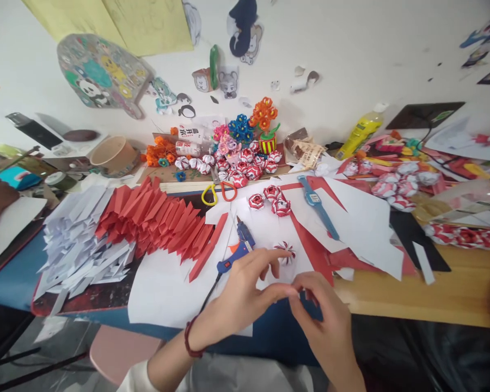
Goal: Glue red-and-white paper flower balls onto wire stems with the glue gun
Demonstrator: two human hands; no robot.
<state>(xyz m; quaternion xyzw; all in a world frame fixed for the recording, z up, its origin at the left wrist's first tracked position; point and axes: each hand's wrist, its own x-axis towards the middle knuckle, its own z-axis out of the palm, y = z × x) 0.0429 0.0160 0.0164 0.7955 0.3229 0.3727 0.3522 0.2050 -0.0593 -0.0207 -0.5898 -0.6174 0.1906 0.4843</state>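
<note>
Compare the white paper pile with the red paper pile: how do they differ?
The white pile lies in a loose jumble, while the red pile forms a more orderly, slanting band. The white pile spreads nearer the table's front edge; the red pile sits farther back and reaches closer to the glue gun. Both are made of many narrow paper pieces.

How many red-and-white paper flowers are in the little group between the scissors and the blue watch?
3: the left flower, nearest the scissors; the back flower; and the front-right flower, nearest the watch. None looks hidden.
</note>
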